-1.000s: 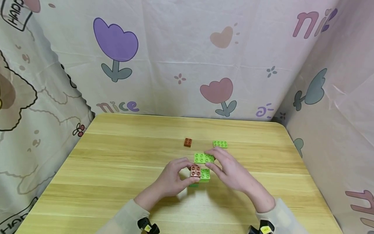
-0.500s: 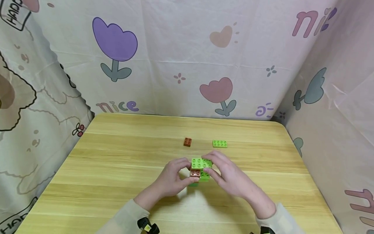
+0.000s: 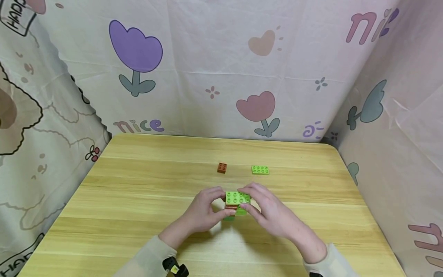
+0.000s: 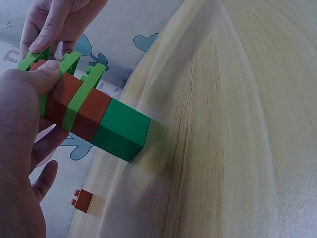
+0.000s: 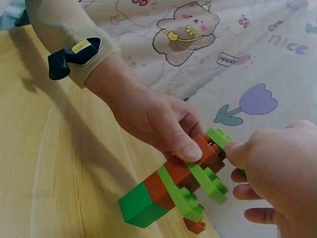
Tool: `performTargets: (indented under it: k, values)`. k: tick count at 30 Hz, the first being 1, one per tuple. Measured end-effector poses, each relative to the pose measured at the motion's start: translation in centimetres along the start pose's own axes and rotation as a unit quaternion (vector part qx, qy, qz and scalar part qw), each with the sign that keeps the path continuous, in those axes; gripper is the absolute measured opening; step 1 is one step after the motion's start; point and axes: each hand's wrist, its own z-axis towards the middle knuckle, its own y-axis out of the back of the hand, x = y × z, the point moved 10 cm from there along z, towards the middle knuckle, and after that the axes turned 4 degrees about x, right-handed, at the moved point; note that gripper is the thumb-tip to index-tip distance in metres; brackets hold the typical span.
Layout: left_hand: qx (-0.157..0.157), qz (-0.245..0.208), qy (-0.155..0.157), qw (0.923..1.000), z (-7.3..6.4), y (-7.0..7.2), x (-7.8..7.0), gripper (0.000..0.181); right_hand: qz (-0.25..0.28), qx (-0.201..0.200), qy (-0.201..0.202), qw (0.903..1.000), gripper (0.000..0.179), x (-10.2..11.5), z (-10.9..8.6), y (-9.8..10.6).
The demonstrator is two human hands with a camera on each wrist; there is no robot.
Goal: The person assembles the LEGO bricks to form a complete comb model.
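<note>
Stacked bricks are standing on the table, between the left hand and the right hand, and I am watching them from afar through three cameras. Counting upward, I am making out a dark green block at the base, then brown bricks alternating with light green layers, the two lower plates jutting out to the right in my head view. Over the uppermost brown brick the top plate is lying, and my right wrist feed is showing brown studs between the two. The left hand is gripping the stacked bricks high up, its thumb on the near side and its fingers curving behind. The right hand is pinching the top plate toward its right end, thumb at the near edge and forefinger at the far one. Farther back on the table, I am seeing a loose brick, brown, and to its right a loose plate, light green, both lying studs up. Behind them a patterned cloth is hanging.
</note>
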Motion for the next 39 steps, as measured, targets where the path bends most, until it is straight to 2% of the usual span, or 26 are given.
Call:
performTargets:
  k: [13,23,28,31,35,39]
  values:
    - [0.006,0.007,0.014,0.9999,0.0,0.0,0.1,0.024,-0.011,0.003,0.012,0.9999,0.038,0.1,-0.2,-0.4]
    - [0.023,0.0,0.035,0.9991,0.2,0.0,0.1,0.027,-0.018,0.01,0.02,0.9996,0.037,0.4,0.0,-0.2]
    - [0.026,-0.015,0.042,0.9987,0.3,0.3,0.0,0.038,-0.015,0.01,0.028,0.9995,0.036,0.5,0.2,-0.1]
    - [0.018,-0.027,0.038,0.9987,0.4,0.7,-0.4,0.044,-0.015,0.009,0.033,0.9993,0.036,0.6,0.2,0.0]
    - [-0.003,-0.024,0.019,0.9995,0.7,1.2,-1.1,0.038,-0.019,0.011,0.034,0.9992,0.035,0.7,0.2,0.0]
    - [-0.013,-0.018,0.009,0.9997,0.7,1.4,-1.2,0.033,-0.025,0.017,0.03,0.9991,0.034,0.6,0.2,-0.1]
